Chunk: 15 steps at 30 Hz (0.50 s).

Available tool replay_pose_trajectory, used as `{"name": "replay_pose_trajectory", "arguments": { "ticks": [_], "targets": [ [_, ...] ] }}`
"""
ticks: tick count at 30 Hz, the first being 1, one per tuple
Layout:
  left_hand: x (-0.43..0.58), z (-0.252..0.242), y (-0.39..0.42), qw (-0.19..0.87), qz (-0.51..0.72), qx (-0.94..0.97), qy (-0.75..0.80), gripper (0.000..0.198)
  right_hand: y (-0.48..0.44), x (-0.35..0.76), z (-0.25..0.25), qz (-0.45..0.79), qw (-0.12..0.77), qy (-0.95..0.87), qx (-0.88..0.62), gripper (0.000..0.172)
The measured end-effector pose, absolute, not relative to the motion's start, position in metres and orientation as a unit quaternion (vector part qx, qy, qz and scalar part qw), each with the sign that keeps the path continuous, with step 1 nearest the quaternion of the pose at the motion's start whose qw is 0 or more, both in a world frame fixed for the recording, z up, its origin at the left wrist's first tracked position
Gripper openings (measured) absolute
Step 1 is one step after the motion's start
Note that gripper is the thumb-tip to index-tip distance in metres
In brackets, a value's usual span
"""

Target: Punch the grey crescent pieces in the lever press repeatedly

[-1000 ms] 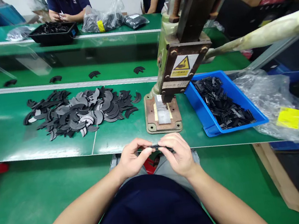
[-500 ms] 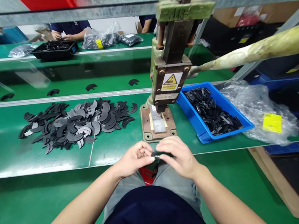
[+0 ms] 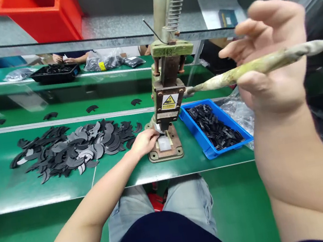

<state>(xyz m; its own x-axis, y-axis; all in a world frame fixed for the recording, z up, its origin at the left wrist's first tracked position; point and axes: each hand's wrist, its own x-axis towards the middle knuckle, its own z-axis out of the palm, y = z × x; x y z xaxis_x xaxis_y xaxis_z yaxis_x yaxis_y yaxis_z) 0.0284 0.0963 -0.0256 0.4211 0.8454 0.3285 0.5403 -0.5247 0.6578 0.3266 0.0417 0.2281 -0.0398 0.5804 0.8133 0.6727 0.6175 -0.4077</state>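
My left hand (image 3: pixel 144 141) reaches over the bench edge to the base plate (image 3: pixel 166 153) of a small hand press (image 3: pixel 167 95). Its fingertips are pinched on a small black part (image 3: pixel 161 135) right under the ram. My right hand (image 3: pixel 268 59) is raised close to the camera at the press's long wrapped lever (image 3: pixel 260 65). The lever runs across the palm between thumb and fingers, and the fingers are spread loosely, not closed round it.
A pile of dark crescent-shaped pieces (image 3: pixel 71 149) lies left of the press. A blue bin (image 3: pixel 206 150) of small black parts stands to its right, beside a plastic bag (image 3: pixel 236 111). More crescents ride the far belt (image 3: pixel 92 108). A red crate (image 3: pixel 40 15) sits overhead; other people work behind.
Both hands were together at the bench edge with a small black part. Now my left hand has carried it under the ram and my right hand has risen to the lever. The view tilted up.
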Motion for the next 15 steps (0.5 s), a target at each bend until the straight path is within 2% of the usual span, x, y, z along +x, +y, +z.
{"name": "replay_pose_trajectory", "arguments": {
  "ticks": [3,5,7,10,15],
  "targets": [
    [0.032,-0.022,0.099,0.203,0.305,0.841,0.397,0.021,0.047,0.324,0.237,-0.083,0.463,-0.731,-0.494,0.072],
    [0.033,-0.020,0.101,0.201,0.297,0.849,0.389,0.022,0.043,0.319,0.232,-0.028,0.468,-0.757,-0.454,0.075],
    [0.032,-0.018,0.102,0.202,0.288,0.850,0.392,0.021,0.033,0.311,0.219,0.037,0.502,-0.782,-0.368,0.068],
    [0.030,-0.018,0.103,0.210,0.293,0.850,0.384,0.021,0.010,0.303,0.182,0.042,0.537,-0.797,-0.274,0.048],
    [0.032,-0.022,0.100,0.232,0.325,0.843,0.360,0.018,-0.017,0.300,0.100,-0.021,0.532,-0.794,-0.292,0.027]
  ]
}}
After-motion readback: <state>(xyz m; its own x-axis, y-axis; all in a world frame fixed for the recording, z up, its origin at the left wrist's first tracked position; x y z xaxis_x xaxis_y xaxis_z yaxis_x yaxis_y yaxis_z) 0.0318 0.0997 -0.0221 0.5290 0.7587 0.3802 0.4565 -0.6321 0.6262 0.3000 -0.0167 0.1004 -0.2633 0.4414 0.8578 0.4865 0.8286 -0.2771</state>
